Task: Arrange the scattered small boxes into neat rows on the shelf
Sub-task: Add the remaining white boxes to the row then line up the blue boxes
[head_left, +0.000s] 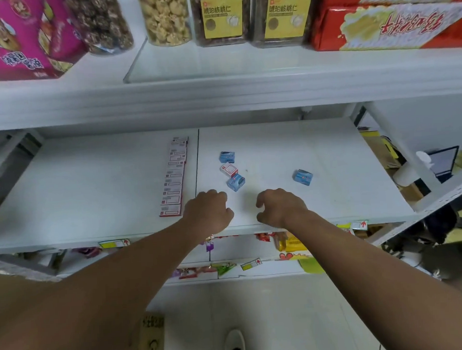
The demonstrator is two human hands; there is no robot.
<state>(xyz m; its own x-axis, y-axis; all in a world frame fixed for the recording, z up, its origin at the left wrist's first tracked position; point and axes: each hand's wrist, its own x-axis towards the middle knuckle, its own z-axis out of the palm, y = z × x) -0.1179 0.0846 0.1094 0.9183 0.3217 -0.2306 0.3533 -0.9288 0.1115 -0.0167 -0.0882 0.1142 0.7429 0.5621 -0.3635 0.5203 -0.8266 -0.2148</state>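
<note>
On the white shelf [276, 146] a straight row of several red-and-white small boxes [174, 177] runs front to back, left of the shelf seam. Right of the seam lie a blue box [227, 157], a red-and-white box [229, 170] and another blue box [235, 182] close together. A third blue box [302, 177] lies apart at the right. My left hand [209, 210] hovers just in front of the cluster, fingers loosely curled, holding nothing. My right hand [280, 205] sits beside it, fingers also loosely curled and holding nothing.
The shelf above carries jars of snacks [165, 19], a pink box [15, 38] and red cartons [390, 25]. Lower shelves hold coloured packets [291, 245] with price tags [113, 243] on the edge. A metal upright [409, 167] bounds the right side.
</note>
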